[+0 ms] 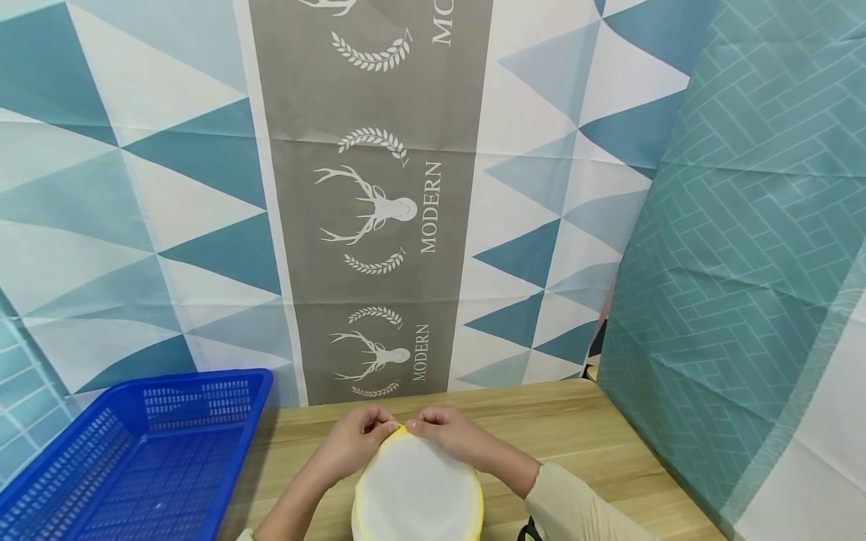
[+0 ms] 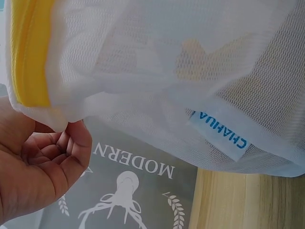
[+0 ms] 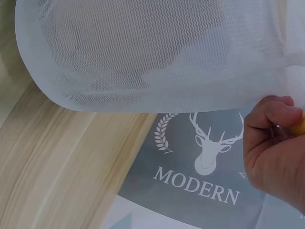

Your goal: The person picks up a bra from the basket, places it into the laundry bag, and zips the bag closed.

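Note:
A white mesh laundry bag (image 1: 419,492) with yellow trim stands at the front of the wooden table. My left hand (image 1: 357,442) pinches its yellow edge at the far side between thumb and fingers. Close beside it, my right hand (image 1: 452,434) pinches the same edge. In the left wrist view the yellow band (image 2: 31,52) runs above the hand, and a CHAHUA label (image 2: 221,136) hangs on the mesh. A blurred yellow shape shows through the netting there. The bag's rounded lower end (image 3: 62,90) appears in the right wrist view.
A blue plastic basket (image 1: 233,458) with slotted walls stands on the left. The wooden tabletop (image 1: 575,428) reaches back to a patterned curtain (image 1: 379,225). A green cloth (image 1: 737,225) hangs along the right side. A small black item (image 1: 530,530) lies by the right sleeve.

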### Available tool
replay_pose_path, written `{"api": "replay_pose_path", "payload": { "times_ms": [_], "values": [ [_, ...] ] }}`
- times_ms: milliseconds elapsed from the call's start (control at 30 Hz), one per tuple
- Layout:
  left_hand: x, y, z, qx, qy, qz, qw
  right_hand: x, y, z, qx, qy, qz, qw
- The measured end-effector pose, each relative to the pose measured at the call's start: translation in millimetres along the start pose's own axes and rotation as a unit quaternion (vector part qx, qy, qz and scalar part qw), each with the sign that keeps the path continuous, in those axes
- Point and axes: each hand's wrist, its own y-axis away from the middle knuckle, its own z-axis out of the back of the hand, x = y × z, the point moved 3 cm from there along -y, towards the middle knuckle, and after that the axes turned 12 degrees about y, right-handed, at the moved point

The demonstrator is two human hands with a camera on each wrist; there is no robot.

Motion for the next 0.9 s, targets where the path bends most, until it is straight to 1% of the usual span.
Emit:
{"api": "replay_pose_path", "payload": {
  "times_ms": [167,400,700,900],
  "values": [
    [0.7,0.9,1.6,-0.004,0.008,0.003,1.0,-1.2,-1.6,-0.9,-0.002,-0.007,0.004,1.0],
    [2.6,0.7,2.4,0.001,0.006,-0.001,1.0,-5.5,-2.0,0.2,0.004,-0.015,0.007,0.9999],
    [4.5,-0.3,3.0,0.004,0.008,0.006,0.9999,-5.9,-0.2,1.8,0.005,-0.021,0.003,0.9998],
    [7.3,1.2,4.5,0.014,0.032,0.016,0.9993,-8.7,1.2,2.9,0.002,-0.021,-0.006,0.9998]
  ]
}}
